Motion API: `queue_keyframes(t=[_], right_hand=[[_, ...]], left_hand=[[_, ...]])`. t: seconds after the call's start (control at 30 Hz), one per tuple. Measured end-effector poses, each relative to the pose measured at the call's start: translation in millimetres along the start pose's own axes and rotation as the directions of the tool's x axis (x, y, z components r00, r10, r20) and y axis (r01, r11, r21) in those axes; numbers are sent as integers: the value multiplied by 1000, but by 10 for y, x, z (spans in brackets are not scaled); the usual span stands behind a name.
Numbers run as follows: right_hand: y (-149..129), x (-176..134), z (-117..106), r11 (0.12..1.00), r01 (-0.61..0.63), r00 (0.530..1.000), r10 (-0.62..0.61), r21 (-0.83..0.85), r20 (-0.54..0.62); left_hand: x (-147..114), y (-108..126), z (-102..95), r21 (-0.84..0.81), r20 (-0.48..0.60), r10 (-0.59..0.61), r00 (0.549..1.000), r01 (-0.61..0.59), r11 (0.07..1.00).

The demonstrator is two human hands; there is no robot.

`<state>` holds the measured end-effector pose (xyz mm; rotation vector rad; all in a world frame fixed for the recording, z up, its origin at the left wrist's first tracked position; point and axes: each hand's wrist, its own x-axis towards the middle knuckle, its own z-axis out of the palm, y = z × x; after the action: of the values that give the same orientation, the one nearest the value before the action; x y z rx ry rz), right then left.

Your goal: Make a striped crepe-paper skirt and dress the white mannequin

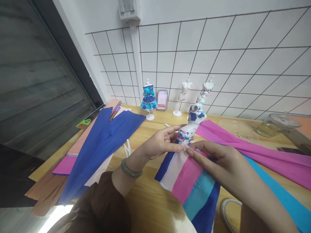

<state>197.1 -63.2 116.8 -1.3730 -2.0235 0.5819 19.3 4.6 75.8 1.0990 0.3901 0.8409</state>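
A small white dress-form mannequin (195,118), its torso patched with blue, pink and teal, leans up and away from me. From its lower end hangs a striped skirt piece (187,174) of blue, white, pink and teal crepe paper. My left hand (162,142) is closed round the join, thumb pressed on the paper's top edge and fingers behind the form. Opposite it, my right hand (213,158) pinches the gathered top edge between thumb and fingers. Their fingertips nearly meet. The mannequin's lower end is hidden by the paper and my hands.
Blue crepe paper (104,142) covers the table's left side over peach and brown sheets. Pink paper (233,142) and teal paper (272,181) lie right. At the back stand a dressed mannequin (148,98), a phone (162,100), a bare mannequin (186,89) and a glass teapot (269,126). A tape roll (224,210) lies near.
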Motion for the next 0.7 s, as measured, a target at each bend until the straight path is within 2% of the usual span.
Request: queue_keyframes(t=[0.13, 0.33, 0.7], right_hand=[[-19, -11, -22, 998, -32, 995, 28, 46, 100], [32, 9, 16, 988, -32, 998, 23, 153, 63], [18, 60, 43, 988, -50, 999, 51, 143, -5]], left_hand=[[-1, -9, -14, 14, 22, 20, 1000, -20, 1000], [-15, 7, -6, 34, 29, -6, 1000, 5, 999], [-17, -3, -7, 55, 52, 11, 999, -14, 998]])
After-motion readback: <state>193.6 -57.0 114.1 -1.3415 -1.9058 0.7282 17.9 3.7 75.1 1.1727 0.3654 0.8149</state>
